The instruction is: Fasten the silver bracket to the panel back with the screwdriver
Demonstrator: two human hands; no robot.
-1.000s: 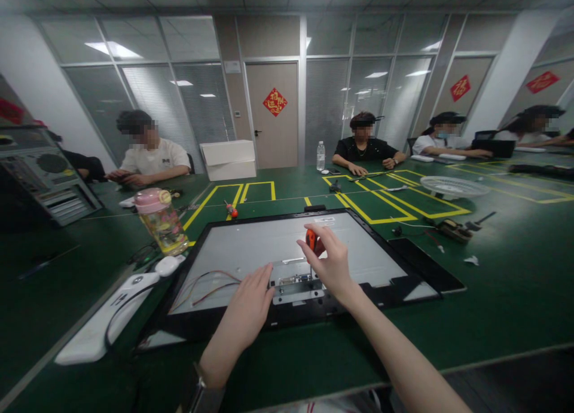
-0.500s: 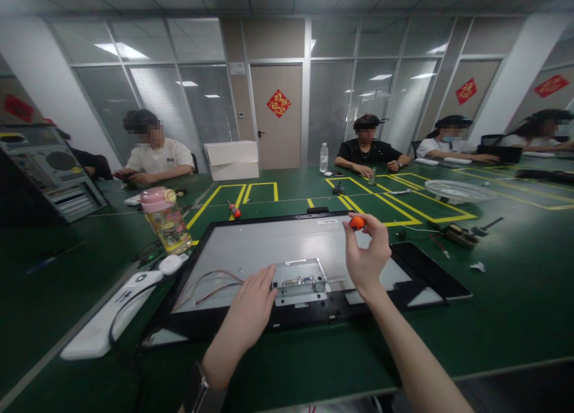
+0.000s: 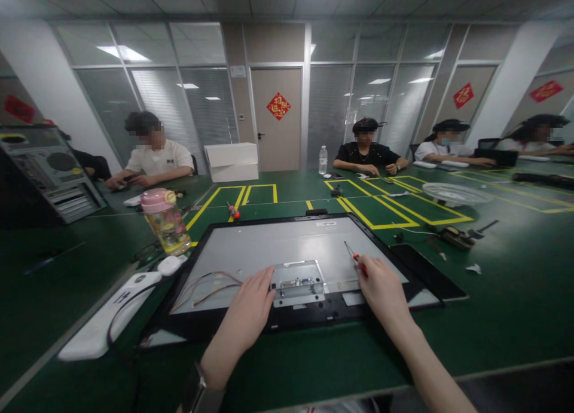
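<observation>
A flat monitor panel [image 3: 269, 245] with a black frame and a grey metal back lies on the table in front of me. My left hand [image 3: 253, 293] rests flat with fingers stretched out, its fingertips at the left edge of the metal bracket [image 3: 298, 283] that carries connector ports. Thin coloured wires [image 3: 206, 281] run over the panel to the left of that hand. On the panel's right side, my right hand [image 3: 381, 281] is closed on a small screwdriver [image 3: 355, 256] with a red-orange handle. Its thin shaft points up and to the left, away from the bracket.
A pink-lidded bottle [image 3: 165, 222] and a white power bank-like device [image 3: 110, 317] stand left of the panel. A black flat piece [image 3: 428, 272] lies to the right. Beyond are a red-handled tool [image 3: 234, 211], a white box [image 3: 231, 162], and several people seated across the table.
My right hand has come down and turned over, so the screwdriver's shaft now shows. My left hand has stayed in place. The co-worker across the table has moved a hand.
</observation>
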